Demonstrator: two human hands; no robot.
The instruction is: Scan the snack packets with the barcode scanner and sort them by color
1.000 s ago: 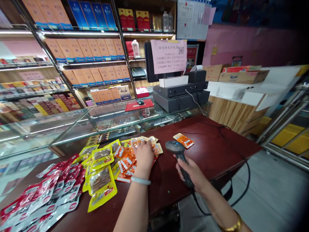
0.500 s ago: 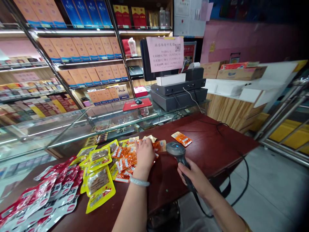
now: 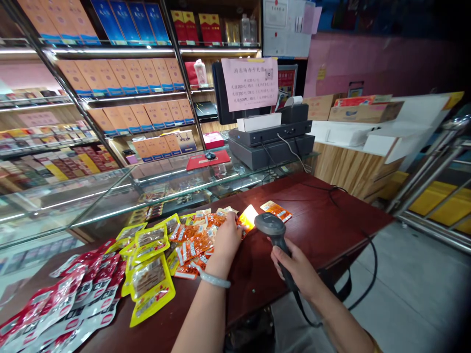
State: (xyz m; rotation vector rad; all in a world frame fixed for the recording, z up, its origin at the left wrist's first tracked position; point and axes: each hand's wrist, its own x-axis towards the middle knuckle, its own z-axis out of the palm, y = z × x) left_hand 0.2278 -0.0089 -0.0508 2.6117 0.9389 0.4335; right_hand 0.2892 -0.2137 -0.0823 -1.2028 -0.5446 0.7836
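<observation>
My right hand is closed round the handle of a black barcode scanner, its head turned to the left. Light from it falls brightly on an orange snack packet, which my left hand grips by its near end; the fingertips are partly hidden. Under and beside that hand lies a pile of orange snack packets. One more orange packet rests apart, behind the scanner head. Yellow snack packets lie left of the pile, and red and silver packets farther left.
The packets lie on a dark red table. Behind it stand a glass display counter and a cash register with a monitor. The scanner's cable loops past the table's right edge. A metal railing is at the far right.
My left hand has shifted slightly right from the pile and now grips an orange packet, tilted up by the scanner. The scanner's light now shines on it; my right hand is nearly still.
</observation>
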